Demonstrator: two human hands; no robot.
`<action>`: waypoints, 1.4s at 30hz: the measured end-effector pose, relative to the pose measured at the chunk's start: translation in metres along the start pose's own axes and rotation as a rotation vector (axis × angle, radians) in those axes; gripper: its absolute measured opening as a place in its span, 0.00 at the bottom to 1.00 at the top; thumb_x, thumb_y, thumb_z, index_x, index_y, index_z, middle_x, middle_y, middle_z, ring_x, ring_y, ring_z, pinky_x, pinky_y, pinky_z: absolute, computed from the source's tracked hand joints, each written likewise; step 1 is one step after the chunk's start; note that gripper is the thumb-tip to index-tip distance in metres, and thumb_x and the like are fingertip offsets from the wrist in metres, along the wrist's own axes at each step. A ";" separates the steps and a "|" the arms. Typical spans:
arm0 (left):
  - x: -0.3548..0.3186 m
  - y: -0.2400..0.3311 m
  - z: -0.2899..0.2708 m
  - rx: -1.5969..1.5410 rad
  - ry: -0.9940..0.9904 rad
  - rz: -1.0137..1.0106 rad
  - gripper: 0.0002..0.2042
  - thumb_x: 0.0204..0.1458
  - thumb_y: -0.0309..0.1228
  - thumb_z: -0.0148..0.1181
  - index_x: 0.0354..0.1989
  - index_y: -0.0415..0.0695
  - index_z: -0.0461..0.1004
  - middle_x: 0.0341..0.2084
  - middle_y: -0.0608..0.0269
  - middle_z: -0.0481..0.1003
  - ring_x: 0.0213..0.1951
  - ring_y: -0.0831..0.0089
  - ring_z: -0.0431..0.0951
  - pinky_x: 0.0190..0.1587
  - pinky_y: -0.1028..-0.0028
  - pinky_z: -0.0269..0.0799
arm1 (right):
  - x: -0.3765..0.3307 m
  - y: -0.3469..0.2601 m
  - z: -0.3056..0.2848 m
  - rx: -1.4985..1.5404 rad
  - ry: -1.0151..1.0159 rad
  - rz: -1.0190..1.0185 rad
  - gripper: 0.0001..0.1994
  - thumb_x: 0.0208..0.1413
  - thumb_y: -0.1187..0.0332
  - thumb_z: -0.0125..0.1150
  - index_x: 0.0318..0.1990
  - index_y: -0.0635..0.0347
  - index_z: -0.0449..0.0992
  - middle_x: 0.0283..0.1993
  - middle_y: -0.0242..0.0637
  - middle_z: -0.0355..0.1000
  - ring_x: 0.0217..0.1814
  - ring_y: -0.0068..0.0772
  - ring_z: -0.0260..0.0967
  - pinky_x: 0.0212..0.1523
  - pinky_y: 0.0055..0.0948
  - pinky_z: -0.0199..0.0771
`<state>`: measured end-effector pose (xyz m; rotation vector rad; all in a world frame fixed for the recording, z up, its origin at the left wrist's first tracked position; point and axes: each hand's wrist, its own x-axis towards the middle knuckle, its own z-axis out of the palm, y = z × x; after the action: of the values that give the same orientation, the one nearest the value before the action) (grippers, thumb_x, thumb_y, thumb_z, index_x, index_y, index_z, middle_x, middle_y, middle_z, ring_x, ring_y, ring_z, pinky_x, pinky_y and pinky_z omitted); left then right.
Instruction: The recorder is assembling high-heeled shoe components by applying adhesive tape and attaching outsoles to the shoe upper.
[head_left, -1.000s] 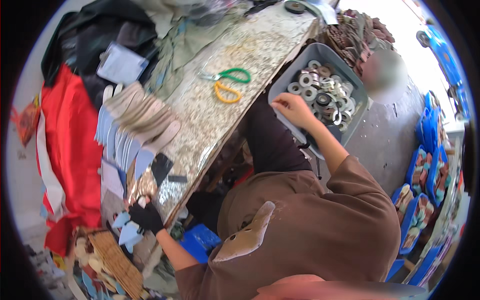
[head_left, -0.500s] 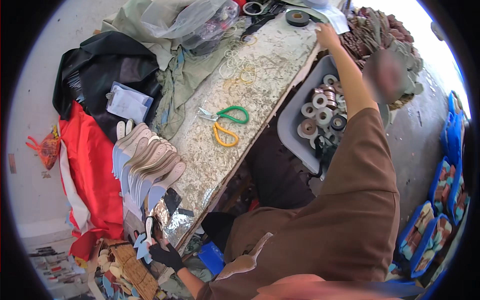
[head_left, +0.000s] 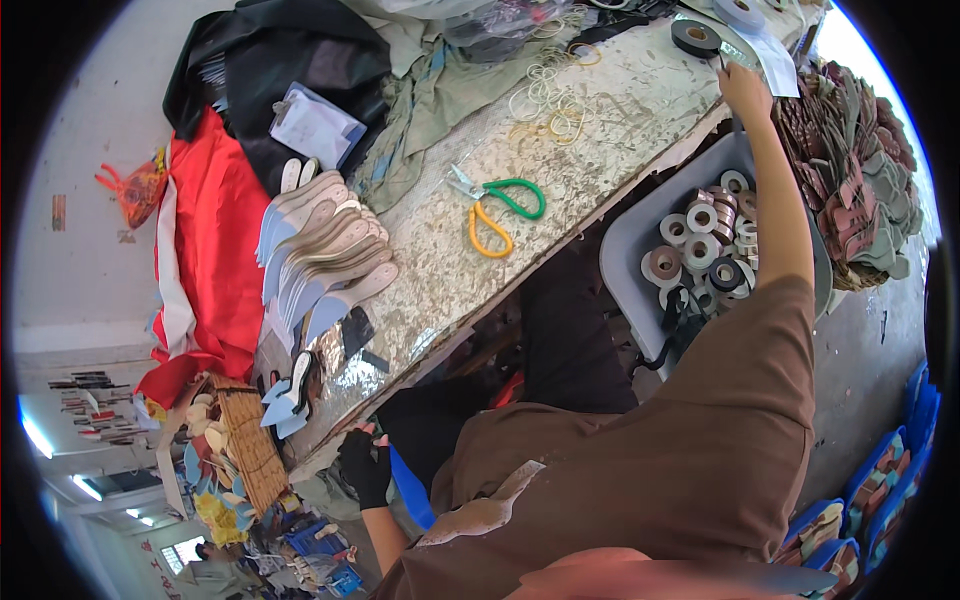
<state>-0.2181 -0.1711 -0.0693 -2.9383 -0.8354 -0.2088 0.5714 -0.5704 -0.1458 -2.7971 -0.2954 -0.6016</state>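
My left hand (head_left: 365,466), in a black fingerless glove, is just off the near edge of the workbench (head_left: 420,310). Its fingers are curled in; whatever they may hold is hidden. On the bench corner beside it lie a few blue-and-white insoles (head_left: 288,402) with a black edge. A fanned row of beige and pale blue insoles (head_left: 345,245) rests farther up. At the far end, my bare right hand (head_left: 746,94) is closed in a pinch next to a roll of black tape (head_left: 696,38); something small and dark shows at its fingertips.
Scissors (head_left: 490,212) with green and yellow handles lie mid-bench, near loose rubber bands (head_left: 548,98). A grey bin (head_left: 628,270) of tape rolls stands below my right arm. A basket of brown and grey pieces (head_left: 850,180) stands beyond it. Red cloth (head_left: 205,250) hangs at left.
My left hand has drawn away from the blue-and-white insoles, rightward to the bench edge. My right hand remains by the black tape roll. The view has shifted, so the bench sits farther right.
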 end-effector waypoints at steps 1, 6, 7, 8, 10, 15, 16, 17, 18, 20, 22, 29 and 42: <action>-0.001 0.004 -0.001 -0.084 -0.024 -0.005 0.17 0.51 0.31 0.64 0.50 0.42 0.75 0.48 0.52 0.76 0.52 0.54 0.73 0.57 0.61 0.65 | -0.018 -0.001 -0.002 0.153 -0.065 -0.007 0.18 0.59 0.54 0.54 0.36 0.62 0.78 0.34 0.49 0.77 0.38 0.52 0.76 0.38 0.45 0.73; 0.003 0.025 0.015 -0.404 0.039 -0.015 0.14 0.54 0.32 0.63 0.47 0.41 0.76 0.42 0.52 0.77 0.48 0.55 0.76 0.53 0.64 0.69 | -0.193 -0.066 -0.070 0.754 -0.377 -0.041 0.14 0.60 0.61 0.58 0.29 0.62 0.72 0.23 0.35 0.70 0.24 0.28 0.64 0.27 0.32 0.64; 0.008 0.031 0.021 -0.522 0.036 -0.023 0.14 0.55 0.32 0.61 0.47 0.40 0.77 0.41 0.54 0.78 0.48 0.59 0.77 0.53 0.67 0.69 | -0.230 -0.095 -0.099 0.911 -0.509 0.123 0.12 0.60 0.62 0.58 0.28 0.59 0.72 0.24 0.27 0.68 0.26 0.21 0.63 0.29 0.26 0.64; 0.017 0.043 0.021 -0.545 0.038 -0.006 0.14 0.55 0.32 0.61 0.47 0.40 0.77 0.41 0.54 0.78 0.48 0.59 0.77 0.53 0.67 0.69 | -0.266 -0.126 -0.112 1.271 -0.547 0.250 0.09 0.60 0.64 0.58 0.30 0.58 0.72 0.24 0.27 0.70 0.25 0.23 0.64 0.31 0.24 0.65; 0.035 0.080 0.019 -0.906 -0.124 -0.044 0.17 0.55 0.34 0.62 0.50 0.39 0.75 0.45 0.55 0.77 0.49 0.63 0.76 0.55 0.68 0.67 | -0.329 -0.173 -0.154 1.409 -0.710 0.383 0.11 0.61 0.62 0.55 0.31 0.59 0.74 0.26 0.31 0.74 0.28 0.24 0.67 0.34 0.27 0.67; 0.063 0.165 0.028 -1.314 -0.070 0.290 0.22 0.53 0.35 0.63 0.54 0.37 0.70 0.50 0.53 0.74 0.52 0.66 0.73 0.57 0.67 0.66 | -0.414 -0.269 -0.200 1.642 -0.997 -0.150 0.10 0.62 0.67 0.56 0.39 0.64 0.79 0.34 0.31 0.76 0.40 0.22 0.71 0.41 0.24 0.69; 0.059 0.172 0.031 -1.509 -0.288 0.265 0.22 0.53 0.34 0.63 0.54 0.37 0.70 0.49 0.54 0.73 0.52 0.66 0.73 0.58 0.67 0.65 | -0.419 -0.277 -0.212 1.745 -0.963 -0.244 0.08 0.62 0.71 0.56 0.40 0.66 0.79 0.39 0.34 0.77 0.43 0.23 0.72 0.48 0.26 0.70; 0.057 0.174 0.032 -1.691 -0.510 0.230 0.21 0.52 0.33 0.63 0.53 0.37 0.69 0.48 0.55 0.73 0.52 0.67 0.72 0.58 0.68 0.64 | -0.411 -0.278 -0.233 1.717 -1.066 -0.144 0.07 0.61 0.71 0.59 0.39 0.66 0.79 0.41 0.37 0.76 0.44 0.27 0.72 0.47 0.27 0.70; 0.059 0.168 0.037 -1.699 -0.510 0.231 0.21 0.52 0.33 0.63 0.53 0.37 0.69 0.48 0.55 0.73 0.52 0.67 0.72 0.58 0.68 0.64 | -0.404 -0.278 -0.245 1.636 -1.197 0.008 0.10 0.63 0.67 0.56 0.38 0.66 0.78 0.40 0.41 0.75 0.42 0.28 0.71 0.47 0.28 0.70; 0.066 0.154 0.044 -1.417 -0.791 0.765 0.24 0.49 0.30 0.65 0.54 0.38 0.67 0.48 0.56 0.71 0.52 0.67 0.72 0.61 0.67 0.59 | -0.394 -0.277 -0.239 1.964 -0.874 -0.026 0.14 0.65 0.64 0.51 0.37 0.68 0.76 0.38 0.42 0.74 0.39 0.29 0.70 0.44 0.27 0.71; 0.054 0.152 0.032 -1.474 -0.661 0.760 0.27 0.48 0.30 0.65 0.57 0.38 0.65 0.51 0.56 0.70 0.54 0.67 0.71 0.63 0.66 0.56 | -0.379 -0.268 -0.246 2.089 -0.798 0.159 0.17 0.66 0.61 0.49 0.36 0.69 0.76 0.39 0.43 0.74 0.39 0.29 0.71 0.45 0.28 0.71; 0.039 0.174 -0.007 -1.678 -0.161 0.315 0.35 0.49 0.32 0.66 0.64 0.39 0.55 0.55 0.57 0.64 0.56 0.68 0.68 0.57 0.69 0.64 | -0.406 -0.314 -0.255 1.681 -0.743 -0.536 0.13 0.64 0.65 0.54 0.38 0.64 0.82 0.45 0.36 0.71 0.44 0.30 0.70 0.52 0.30 0.68; -0.040 0.026 -0.046 -1.491 -0.901 -0.171 0.13 0.47 0.34 0.67 0.26 0.35 0.75 0.21 0.60 0.75 0.22 0.75 0.74 0.26 0.77 0.67 | -0.302 -0.160 -0.201 2.114 0.043 0.610 0.15 0.66 0.58 0.52 0.42 0.61 0.76 0.28 0.28 0.70 0.31 0.23 0.68 0.35 0.23 0.71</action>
<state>-0.2432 -0.2187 -0.0305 -4.3756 -1.4729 1.0407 0.1862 -0.5216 -0.0638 -0.7050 0.0346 0.0187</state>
